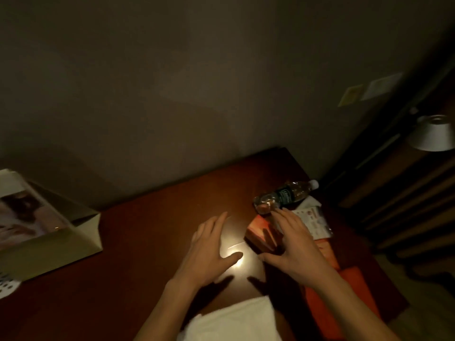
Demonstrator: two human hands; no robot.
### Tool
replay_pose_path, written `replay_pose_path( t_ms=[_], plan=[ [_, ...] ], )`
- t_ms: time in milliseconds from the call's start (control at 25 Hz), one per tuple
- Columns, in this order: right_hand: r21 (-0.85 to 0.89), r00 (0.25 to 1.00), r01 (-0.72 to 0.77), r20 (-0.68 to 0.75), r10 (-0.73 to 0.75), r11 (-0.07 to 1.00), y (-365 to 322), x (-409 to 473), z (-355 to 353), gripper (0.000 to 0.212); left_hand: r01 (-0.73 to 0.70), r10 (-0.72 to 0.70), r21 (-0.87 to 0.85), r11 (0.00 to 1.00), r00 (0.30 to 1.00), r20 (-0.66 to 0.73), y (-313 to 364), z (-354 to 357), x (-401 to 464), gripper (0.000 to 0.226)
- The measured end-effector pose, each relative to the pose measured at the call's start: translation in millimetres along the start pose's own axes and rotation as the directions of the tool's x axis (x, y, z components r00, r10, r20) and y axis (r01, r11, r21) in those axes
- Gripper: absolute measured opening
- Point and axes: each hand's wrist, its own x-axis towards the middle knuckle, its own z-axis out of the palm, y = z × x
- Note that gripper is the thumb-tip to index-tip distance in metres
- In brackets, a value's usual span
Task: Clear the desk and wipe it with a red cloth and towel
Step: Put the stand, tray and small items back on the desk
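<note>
Head view: my hands over the dark brown wooden desk, frame centre.
Left hand: fingers straight, holding nothing.
Right hand: spread above the small orange box, grasping nothing.
Red cloth: lower right.
White towel: bottom centre.

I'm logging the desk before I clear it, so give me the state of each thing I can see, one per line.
left hand: open, fingers spread, over the desk
right hand: open, over the small orange box
water bottle: lying on its side, capped
white towel: folded, at the near edge
red cloth: lying flat, right side
paper bag: standing, left
lamp: off
</note>
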Motion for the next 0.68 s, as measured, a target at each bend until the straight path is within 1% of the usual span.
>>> replay_pose_path(
  t_ms=[40,120,200,320,400,520,600,680],
  plan=[
    [-0.015,1.000,-0.015,0.022,0.015,1.000,22,-2,-8,0.109,-0.018,0.018,0.007,1.000,1.000,0.017,14,14,11,0.098],
    [-0.105,0.994,-0.040,0.094,0.050,0.994,66,-5,-17,0.112,-0.042,0.037,0.067,0.997,0.996,0.079,35,43,31,0.103],
    [-0.183,0.977,-0.047,0.197,0.083,0.982,101,-9,-19,0.116,-0.036,0.014,0.146,0.989,0.989,0.147,51,68,50,0.106],
    [-0.223,0.951,-0.015,0.297,0.082,0.975,126,-13,-14,0.111,-0.040,-0.021,0.275,0.961,0.976,0.215,61,90,71,0.097],
    [-0.218,0.941,0.012,0.333,0.063,0.976,135,-15,-10,0.104,-0.030,-0.071,0.375,0.927,0.965,0.252,65,95,76,0.089],
    [-0.203,0.941,0.030,0.337,0.041,0.979,142,-15,-3,0.092,0.035,-0.138,0.439,0.898,0.969,0.205,67,97,73,0.079],
    [-0.182,0.942,0.045,0.336,0.019,0.982,143,-13,2,0.090,0.068,-0.151,0.429,0.901,0.975,0.165,64,97,70,0.071],
    [-0.162,0.938,0.043,0.345,0.016,0.986,142,-12,6,0.089,0.095,-0.170,0.391,0.916,0.972,0.161,63,96,65,0.066]
  ],
)
